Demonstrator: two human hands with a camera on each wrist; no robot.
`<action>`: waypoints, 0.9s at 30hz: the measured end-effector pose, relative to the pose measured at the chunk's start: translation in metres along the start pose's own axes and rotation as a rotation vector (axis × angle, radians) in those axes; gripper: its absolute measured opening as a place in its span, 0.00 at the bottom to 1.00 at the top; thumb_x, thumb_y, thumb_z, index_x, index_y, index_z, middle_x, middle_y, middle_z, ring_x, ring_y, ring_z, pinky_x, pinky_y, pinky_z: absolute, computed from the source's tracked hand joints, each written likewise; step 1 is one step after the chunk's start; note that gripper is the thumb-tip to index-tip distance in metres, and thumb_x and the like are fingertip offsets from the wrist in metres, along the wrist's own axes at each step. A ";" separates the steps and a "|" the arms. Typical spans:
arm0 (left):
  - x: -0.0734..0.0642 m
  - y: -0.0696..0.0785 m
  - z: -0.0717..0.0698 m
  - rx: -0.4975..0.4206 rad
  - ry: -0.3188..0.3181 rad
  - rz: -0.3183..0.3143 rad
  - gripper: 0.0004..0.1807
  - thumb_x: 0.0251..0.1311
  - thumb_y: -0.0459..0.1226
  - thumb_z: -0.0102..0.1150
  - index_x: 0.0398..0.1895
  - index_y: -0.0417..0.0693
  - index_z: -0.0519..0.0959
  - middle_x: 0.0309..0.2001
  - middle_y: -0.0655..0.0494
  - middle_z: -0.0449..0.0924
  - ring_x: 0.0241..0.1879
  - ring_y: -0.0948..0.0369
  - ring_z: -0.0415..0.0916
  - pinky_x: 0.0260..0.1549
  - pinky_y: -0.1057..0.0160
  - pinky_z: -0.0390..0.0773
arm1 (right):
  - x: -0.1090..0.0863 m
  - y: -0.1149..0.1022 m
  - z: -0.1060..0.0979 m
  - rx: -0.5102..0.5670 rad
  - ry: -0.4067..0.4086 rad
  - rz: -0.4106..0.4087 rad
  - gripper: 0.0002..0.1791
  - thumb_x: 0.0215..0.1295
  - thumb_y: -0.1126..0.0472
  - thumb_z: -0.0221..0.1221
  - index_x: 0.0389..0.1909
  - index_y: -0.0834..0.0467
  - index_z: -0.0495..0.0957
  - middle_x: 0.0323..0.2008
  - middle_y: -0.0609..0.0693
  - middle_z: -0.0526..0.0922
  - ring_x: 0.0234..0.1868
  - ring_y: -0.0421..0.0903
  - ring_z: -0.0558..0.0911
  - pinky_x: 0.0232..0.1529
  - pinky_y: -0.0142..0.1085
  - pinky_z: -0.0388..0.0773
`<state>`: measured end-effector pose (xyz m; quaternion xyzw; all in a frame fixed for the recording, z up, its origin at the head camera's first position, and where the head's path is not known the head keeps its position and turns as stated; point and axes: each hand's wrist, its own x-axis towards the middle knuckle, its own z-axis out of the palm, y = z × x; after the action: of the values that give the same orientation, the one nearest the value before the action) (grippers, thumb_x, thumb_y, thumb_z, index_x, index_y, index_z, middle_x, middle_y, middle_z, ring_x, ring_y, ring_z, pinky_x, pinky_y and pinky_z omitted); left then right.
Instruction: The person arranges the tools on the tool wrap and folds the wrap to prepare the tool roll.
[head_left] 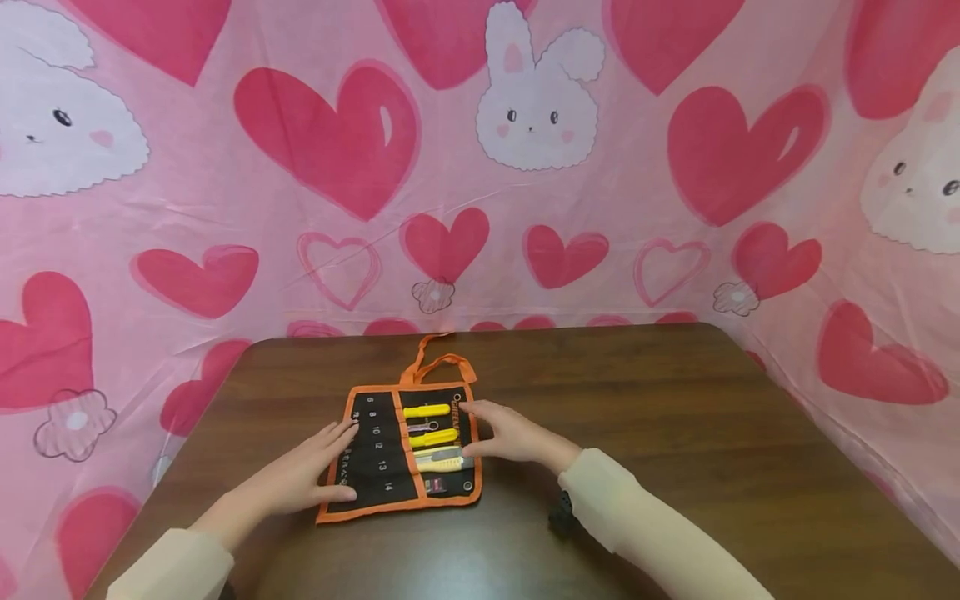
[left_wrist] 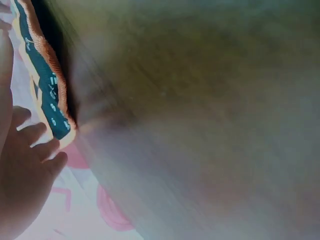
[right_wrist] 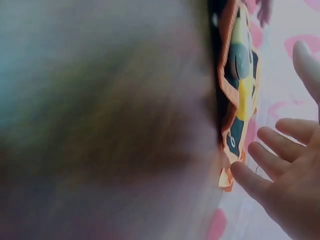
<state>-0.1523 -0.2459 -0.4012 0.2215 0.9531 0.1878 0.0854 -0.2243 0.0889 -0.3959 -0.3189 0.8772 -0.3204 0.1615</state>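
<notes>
A black fabric tool roll [head_left: 386,458] with orange trim lies spread on the table, white size numbers printed down its left half. From its right-hand pocket stick out two yellow handles [head_left: 426,411], a small ring-ended metal tool [head_left: 423,427] and a pale yellow utility knife [head_left: 444,462]. Below the knife sits a small packet [head_left: 435,486] with red on it. My left hand [head_left: 300,475] rests at the roll's left edge, fingers extended over the trim. At the opposite edge, my right hand [head_left: 513,433] has its fingers spread, thumb beside the knife's end.
An orange tie strap [head_left: 442,364] trails from the roll's far edge toward the back of the brown wooden table [head_left: 637,392]. A pink cloth [head_left: 450,183] with hearts and rabbits hangs behind and at both sides. A small black object [head_left: 561,514] shows by the right sleeve.
</notes>
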 end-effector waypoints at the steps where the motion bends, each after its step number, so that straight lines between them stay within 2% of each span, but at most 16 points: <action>1: -0.003 0.000 0.000 -0.002 0.006 0.022 0.54 0.45 0.65 0.57 0.68 0.39 0.56 0.68 0.40 0.52 0.66 0.40 0.47 0.56 0.39 0.57 | -0.004 -0.001 0.001 -0.029 -0.022 0.003 0.44 0.55 0.45 0.63 0.68 0.58 0.57 0.66 0.55 0.61 0.65 0.51 0.60 0.61 0.49 0.59; 4: -0.011 0.001 0.002 0.005 0.011 0.075 0.55 0.42 0.66 0.58 0.68 0.39 0.58 0.67 0.41 0.54 0.65 0.41 0.50 0.55 0.40 0.61 | -0.014 -0.002 0.003 -0.091 -0.073 -0.016 0.47 0.53 0.43 0.63 0.69 0.60 0.55 0.67 0.55 0.58 0.66 0.50 0.58 0.62 0.47 0.58; 6: -0.015 0.002 0.003 0.008 0.002 0.090 0.55 0.41 0.67 0.58 0.67 0.41 0.59 0.67 0.41 0.55 0.64 0.42 0.54 0.53 0.41 0.64 | -0.019 -0.002 0.004 -0.123 -0.086 -0.049 0.46 0.52 0.42 0.64 0.67 0.61 0.58 0.65 0.54 0.61 0.64 0.48 0.61 0.62 0.44 0.60; 8: -0.019 0.002 0.005 0.013 -0.003 0.095 0.55 0.39 0.67 0.59 0.66 0.41 0.62 0.66 0.42 0.58 0.62 0.43 0.57 0.51 0.41 0.66 | -0.023 -0.002 0.006 -0.145 -0.077 -0.102 0.42 0.50 0.44 0.66 0.61 0.62 0.64 0.59 0.52 0.68 0.59 0.47 0.67 0.58 0.40 0.65; 10: -0.021 0.002 0.007 0.016 -0.009 0.091 0.53 0.39 0.67 0.59 0.64 0.42 0.65 0.65 0.44 0.60 0.60 0.45 0.61 0.50 0.42 0.68 | -0.026 -0.001 0.007 -0.164 -0.067 -0.151 0.33 0.49 0.45 0.67 0.51 0.58 0.70 0.50 0.48 0.71 0.51 0.44 0.70 0.53 0.35 0.69; 12: -0.023 0.001 0.008 0.021 -0.010 0.096 0.49 0.40 0.67 0.60 0.61 0.43 0.68 0.63 0.45 0.62 0.58 0.46 0.64 0.49 0.43 0.69 | -0.028 -0.001 0.009 -0.181 -0.069 -0.198 0.25 0.47 0.46 0.68 0.41 0.54 0.72 0.41 0.44 0.70 0.43 0.42 0.70 0.45 0.30 0.71; 15: -0.024 0.000 0.010 0.027 -0.002 0.101 0.41 0.40 0.66 0.61 0.52 0.47 0.73 0.59 0.51 0.65 0.54 0.51 0.68 0.47 0.47 0.72 | -0.030 -0.001 0.011 -0.217 -0.095 -0.235 0.18 0.47 0.48 0.69 0.34 0.49 0.73 0.38 0.40 0.67 0.41 0.39 0.68 0.40 0.27 0.70; 20: -0.025 -0.001 0.012 0.025 0.030 0.129 0.28 0.42 0.63 0.62 0.38 0.57 0.72 0.54 0.56 0.67 0.43 0.60 0.73 0.37 0.56 0.76 | -0.032 -0.001 0.015 -0.324 -0.099 -0.266 0.13 0.47 0.52 0.70 0.30 0.46 0.75 0.37 0.39 0.67 0.40 0.37 0.66 0.37 0.26 0.68; 24: -0.026 -0.001 0.011 0.014 0.041 0.156 0.23 0.44 0.61 0.63 0.33 0.59 0.70 0.53 0.57 0.67 0.37 0.64 0.72 0.30 0.62 0.75 | -0.033 -0.002 0.017 -0.383 -0.089 -0.275 0.11 0.48 0.53 0.70 0.30 0.46 0.76 0.37 0.40 0.67 0.38 0.37 0.66 0.34 0.26 0.68; 27: -0.027 -0.001 0.011 0.015 0.045 0.164 0.21 0.45 0.60 0.63 0.32 0.60 0.69 0.53 0.57 0.68 0.35 0.65 0.72 0.28 0.64 0.73 | -0.033 -0.002 0.017 -0.413 -0.084 -0.278 0.10 0.50 0.54 0.69 0.31 0.45 0.77 0.36 0.40 0.68 0.36 0.36 0.67 0.33 0.27 0.68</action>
<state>-0.1260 -0.2555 -0.4092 0.2950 0.9348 0.1920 0.0469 -0.1904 0.1012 -0.4047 -0.4757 0.8644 -0.1400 0.0835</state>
